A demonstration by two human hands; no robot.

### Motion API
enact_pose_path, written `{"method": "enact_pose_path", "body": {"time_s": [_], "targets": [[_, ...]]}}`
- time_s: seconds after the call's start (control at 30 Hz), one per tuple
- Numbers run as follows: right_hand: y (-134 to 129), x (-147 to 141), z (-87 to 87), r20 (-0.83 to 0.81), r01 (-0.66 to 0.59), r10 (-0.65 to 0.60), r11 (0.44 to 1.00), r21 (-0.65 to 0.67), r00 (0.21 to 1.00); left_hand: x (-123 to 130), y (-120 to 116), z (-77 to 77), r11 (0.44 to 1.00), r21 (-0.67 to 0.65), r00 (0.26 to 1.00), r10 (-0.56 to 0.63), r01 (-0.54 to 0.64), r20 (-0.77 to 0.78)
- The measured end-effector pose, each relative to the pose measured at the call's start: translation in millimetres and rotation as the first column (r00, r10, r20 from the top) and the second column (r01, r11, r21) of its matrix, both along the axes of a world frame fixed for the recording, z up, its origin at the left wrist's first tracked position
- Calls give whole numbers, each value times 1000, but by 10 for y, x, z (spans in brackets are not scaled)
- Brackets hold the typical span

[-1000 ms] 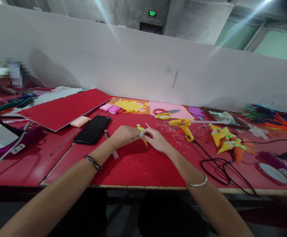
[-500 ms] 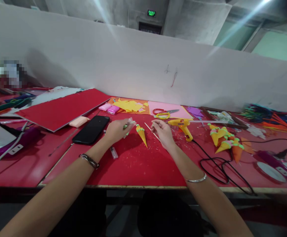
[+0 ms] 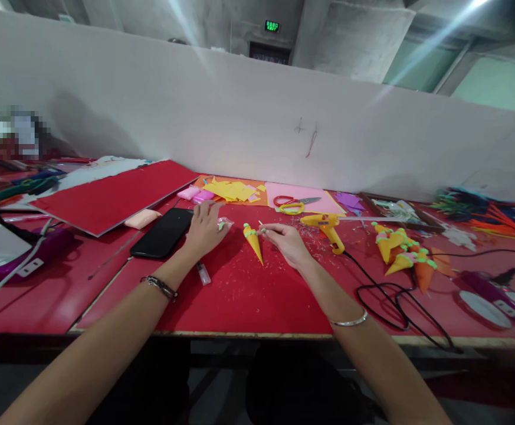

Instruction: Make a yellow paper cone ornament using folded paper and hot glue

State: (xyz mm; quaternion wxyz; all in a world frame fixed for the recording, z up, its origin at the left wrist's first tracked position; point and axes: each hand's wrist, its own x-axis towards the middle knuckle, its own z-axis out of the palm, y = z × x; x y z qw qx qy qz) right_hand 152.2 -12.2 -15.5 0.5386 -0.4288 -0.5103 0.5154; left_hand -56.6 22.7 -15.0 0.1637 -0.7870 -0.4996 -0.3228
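My left hand (image 3: 204, 227) hovers over the table left of centre, its fingers stretched out and apart. At its fingertips lies a crumpled clear wrapper (image 3: 227, 223) with a bit of green clay in it. My right hand (image 3: 286, 241) has thumb and forefinger pinched on a thin pale stick (image 3: 260, 223); only the stick's tip shows, the rest being behind the hand. Between both hands a yellow paper cone (image 3: 253, 245) with green clay balls around its wide end lies point towards me. A black phone (image 3: 163, 233) rests left of my left hand.
A yellow glue gun (image 3: 325, 227) with a black cord lies right of my right hand. Beyond it are several decorated cones (image 3: 401, 248). Scissors (image 3: 293, 203) and yellow paper scraps (image 3: 230, 189) lie at the back. A clear small tube (image 3: 203, 274) is nearer me.
My left hand has moved slightly left and its fingers have spread, leaving the wrapper on the table. My right hand has shifted left, its fingertips now at the stick's upper end near the cone.
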Motion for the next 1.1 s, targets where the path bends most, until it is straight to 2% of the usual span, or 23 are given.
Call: {"method": "enact_pose_path", "body": {"time_s": [0.17, 0.27, 0.33, 0.4, 0.53, 0.63, 0.7, 0.83, 0.93, 1.03, 1.1], "targets": [[-49, -20, 70, -23, -42, 43, 999, 28, 999, 93, -105, 67, 977, 28, 977, -211, 211, -8], [-53, -4, 105, 2, -21, 21, 997, 70, 1000, 181, -161, 107, 948, -28, 947, -317, 316, -52], [-38, 16, 105, 9, -4, 3, 995, 96, 1000, 281, -205, 144, 938, -89, 940, -339, 334, -47], [-11, 38, 88, -11, 17, -16, 994, 104, 1000, 413, -256, 179, 949, -159, 961, -276, 271, -8], [33, 82, 66, -22, 7, -4, 994, 110, 1000, 654, -336, 205, 972, -231, 999, -52, 47, -16], [29, 110, 88, -6, 16, -16, 995, 103, 1000, 716, -354, 185, 956, -293, 998, 1, -20, -66], [18, 125, 108, 25, 36, -39, 993, 115, 999, 709, -352, 162, 934, -356, 997, -9, -18, -75], [16, 141, 128, 83, 23, -37, 987, 161, 996, 673, -309, 91, 880, -470, 997, -80, 61, -21], [27, 141, 134, 67, 2, -11, 991, 131, 998, 647, -244, 19, 864, -469, 983, -151, 181, 102], [30, 143, 137, 47, -8, 4, 996, 88, 999, 624, -200, -20, 839, -408, 920, -245, 359, 305], [30, 154, 137, 53, -11, 6, 997, 81, 999, 623, -210, 0, 792, -401, 839, -240, 460, 489]]}}
